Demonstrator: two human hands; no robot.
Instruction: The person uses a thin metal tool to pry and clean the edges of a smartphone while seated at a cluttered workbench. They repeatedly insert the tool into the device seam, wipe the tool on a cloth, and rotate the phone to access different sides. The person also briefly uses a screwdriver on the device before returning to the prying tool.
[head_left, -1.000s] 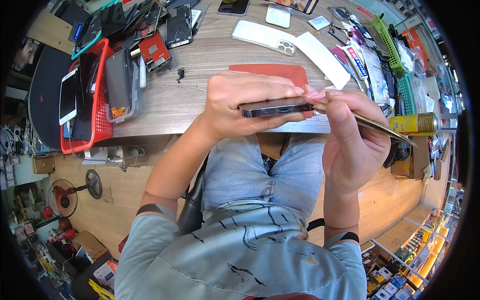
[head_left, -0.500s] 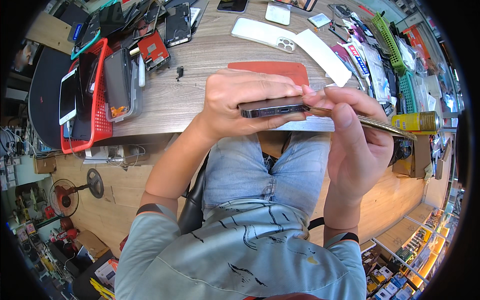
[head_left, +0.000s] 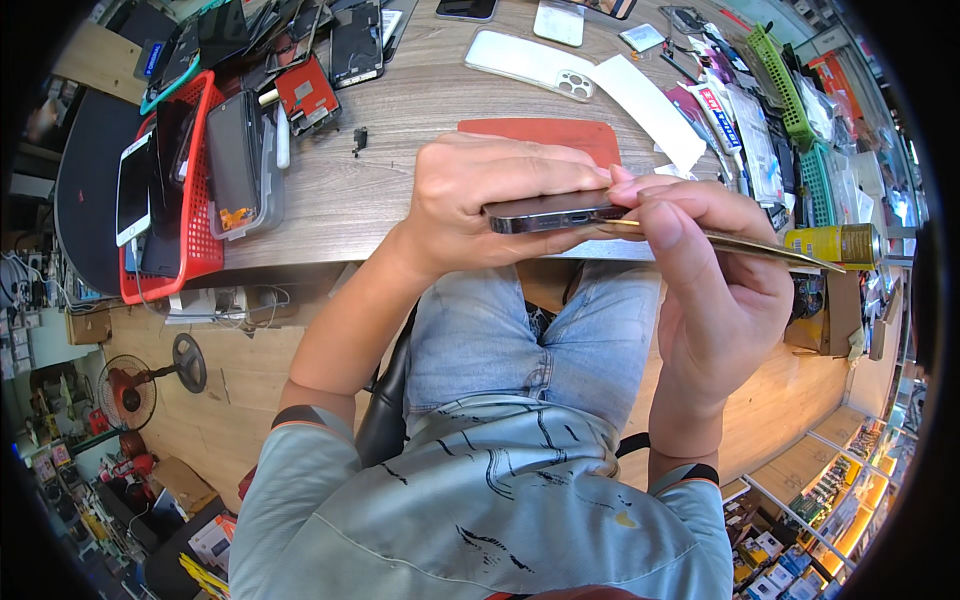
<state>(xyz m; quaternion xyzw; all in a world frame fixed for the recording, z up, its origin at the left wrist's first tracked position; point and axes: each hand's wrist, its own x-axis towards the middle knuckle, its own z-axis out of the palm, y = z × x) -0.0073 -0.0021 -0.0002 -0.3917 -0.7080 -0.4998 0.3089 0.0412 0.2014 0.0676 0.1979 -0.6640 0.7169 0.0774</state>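
Note:
In front of me, above the table's near edge, my left hand (head_left: 460, 192) is closed round a dark smartphone (head_left: 545, 213). The phone's bottom edge, with its charging port, faces me. A thin, flat, gold-coloured tool (head_left: 775, 251) is pinched in my right hand (head_left: 712, 265). Its narrow tip reaches the phone's lower edge, right of the port; I cannot tell whether it goes into a seam. My right fingertips are close to the phone's right end. Beyond my hands lies a red mat (head_left: 560, 132), partly covered by my left hand.
Farther back lie a white phone back (head_left: 525, 65) and a white strip (head_left: 650, 112). At left stand a red basket (head_left: 200, 255) holding phones and a clear plastic box (head_left: 262, 215). A tube (head_left: 715, 112), green baskets (head_left: 780, 85) and a yellow can (head_left: 835, 243) are at right.
The gold-coloured tool has shifted slightly to the right and tilted a little, together with my right hand. The phone, still in my left hand, has moved slightly right.

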